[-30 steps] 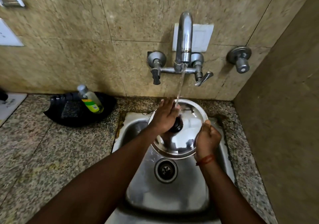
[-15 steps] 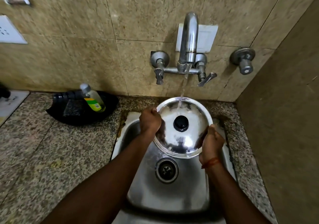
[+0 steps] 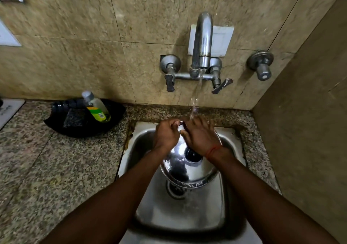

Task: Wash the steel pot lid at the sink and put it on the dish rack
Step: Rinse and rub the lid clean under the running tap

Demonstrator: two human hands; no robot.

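While water runs from the tap (image 3: 201, 42):
left hand (image 3: 166, 135): gripping the steel lid (image 3: 185, 165) at its far rim
right hand (image 3: 201, 136): flat on lid, fingers spread

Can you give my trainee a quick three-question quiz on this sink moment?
1. True or false: water is running from the tap.
2. Where is the soap bottle? A) in the sink B) in the black tray on the counter C) on the wall
3. Fill in: both hands are at the far edge of the ____.

Key:
1. True; the stream lands by the right hand.
2. B; it leans in the black tray, left of the sink.
3. Lid; the left hand grips the rim of the lid, whose black knob faces up.
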